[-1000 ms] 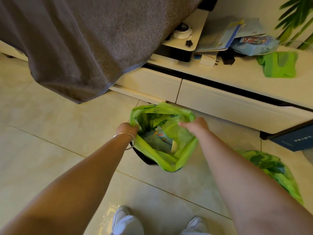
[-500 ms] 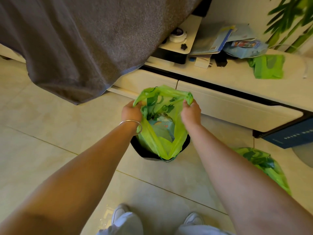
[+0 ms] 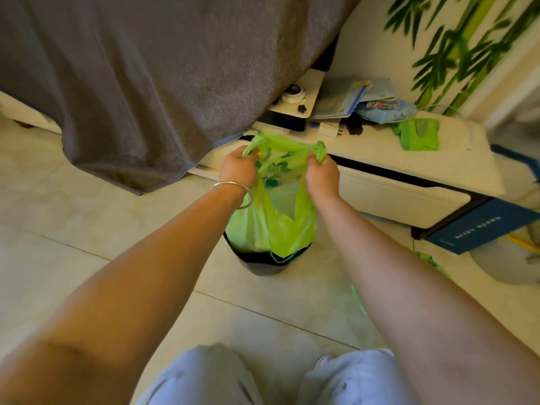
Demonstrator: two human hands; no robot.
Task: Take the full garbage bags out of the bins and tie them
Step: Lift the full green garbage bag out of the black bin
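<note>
1. Green plastic dominates the middle of the view — a thin, translucent garbage bag (image 3: 271, 226) stretched upward from a small black bin (image 3: 264, 257) that stands on the tiled floor (image 3: 87, 229).
2. The left hand (image 3: 238, 168), a silver bangle (image 3: 233, 191) on its wrist, is closed around one gathered corner of the bag's mouth; the right hand (image 3: 321, 176) is closed around the opposite corner. Both fists are tight on plastic, with the mouth pulled taut between them.
3. The bag's lower part sits inside the bin, so the lift is judged only partly done: the rim is freed and raised, the body not yet clear of the bin.
4. Some rubbish shows dimly through the plastic, though what it is cannot be told.
5. No knot is visible. The two corners are held apart, so tying has not begun on this bag.
6. At the right edge, half hidden by the right forearm, a bit of green plastic (image 3: 432, 263) lies on the floor — whether it is a bag cannot be told.
7. On the low white cabinet (image 3: 394, 182) behind the bin lies a folded green bag (image 3: 418, 135), apparently unused.
8. What is left here, by this reading: draw the bag fully out, then bring the two corners together and knot them.
</note>
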